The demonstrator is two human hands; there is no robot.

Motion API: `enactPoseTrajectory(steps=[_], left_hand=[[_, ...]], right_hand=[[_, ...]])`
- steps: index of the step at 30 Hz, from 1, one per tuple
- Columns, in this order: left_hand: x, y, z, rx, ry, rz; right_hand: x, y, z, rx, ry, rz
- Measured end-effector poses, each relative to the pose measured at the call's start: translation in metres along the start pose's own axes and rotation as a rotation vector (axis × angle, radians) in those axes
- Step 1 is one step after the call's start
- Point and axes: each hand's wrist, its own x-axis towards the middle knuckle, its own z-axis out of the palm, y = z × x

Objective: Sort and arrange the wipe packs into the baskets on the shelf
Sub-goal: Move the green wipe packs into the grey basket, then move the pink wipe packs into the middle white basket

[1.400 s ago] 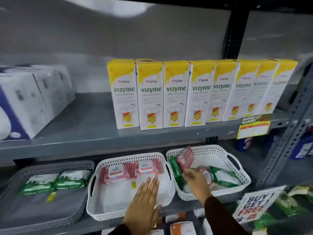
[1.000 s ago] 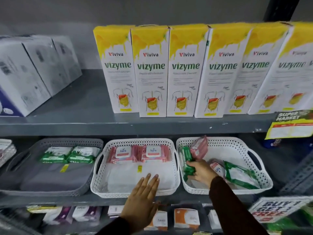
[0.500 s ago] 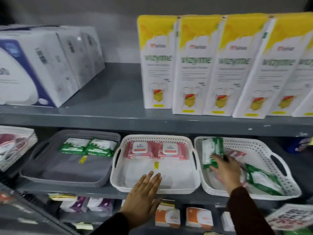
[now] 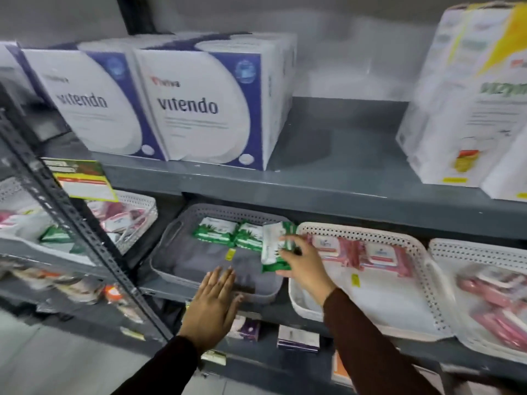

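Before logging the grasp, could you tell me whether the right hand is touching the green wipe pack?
Touching: the head view shows the right hand gripping the green wipe pack.

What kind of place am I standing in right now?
Most likely a shop aisle, perhaps a pharmacy or supermarket: metal shelving holds rows of identical Vitendo boxes, a promotional shelf tag hangs off the edge, and baskets hold packaged wipes.
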Motion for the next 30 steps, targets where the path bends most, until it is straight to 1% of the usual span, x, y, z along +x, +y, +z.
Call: enactPoseTrajectory(steps=[1, 4, 6, 7, 9, 11, 13, 16, 20, 22, 24, 26, 28, 30], left_hand=[[-0.004, -0.009, 0.000, -0.011, 0.001, -0.001], [-0.011, -0.025, -0.003, -0.044, 0.004, 0.028], [-0.011, -0.028, -0.005, -0.058, 0.003, 0.047], [-0.010, -0.029, -0.004, -0.064, 0.006, 0.051], [-0.010, -0.032, -0.001, -0.072, -0.002, 0.032], [-0.009, -0.030, 0.003, -0.088, -0.007, 0.005], [-0.007, -0.021, 0.003, -0.091, -0.003, 0.018], [0.000, 0.004, 0.005, -0.112, -0.008, 0.067], [0.015, 0.059, 0.010, -0.205, 0.026, 0.175], [0.024, 0.091, 0.012, -0.230, 0.052, 0.262], [0.034, 0.127, 0.017, -0.255, 0.051, 0.338], [0.044, 0.169, 0.024, -0.248, 0.015, 0.389], [0.053, 0.204, 0.031, -0.206, -0.034, 0.417], [0.059, 0.230, 0.037, -0.162, -0.081, 0.435]], right_hand=[[0.005, 0.005, 0.019, -0.034, -0.019, 0.033], [0.028, 0.027, 0.060, -0.111, 0.034, 0.097], [0.042, 0.038, 0.071, -0.311, 0.051, 0.075], [0.047, 0.041, 0.074, -0.439, 0.016, 0.088], [0.057, 0.046, 0.077, -0.664, -0.109, 0.167], [0.055, 0.042, 0.077, -0.776, -0.187, 0.224], [0.050, 0.035, 0.075, -0.781, -0.146, 0.177], [0.028, 0.025, 0.059, -0.560, -0.068, 0.110], [-0.015, -0.001, -0.005, -0.076, 0.057, -0.036], [-0.034, -0.013, -0.054, -0.001, 0.183, -0.122], [-0.051, -0.016, -0.111, -0.053, 0.352, -0.202], [-0.069, -0.016, -0.172, -0.251, 0.548, -0.241], [-0.087, -0.017, -0.224, -0.527, 0.668, -0.148], [-0.103, -0.018, -0.266, -0.760, 0.726, -0.006]])
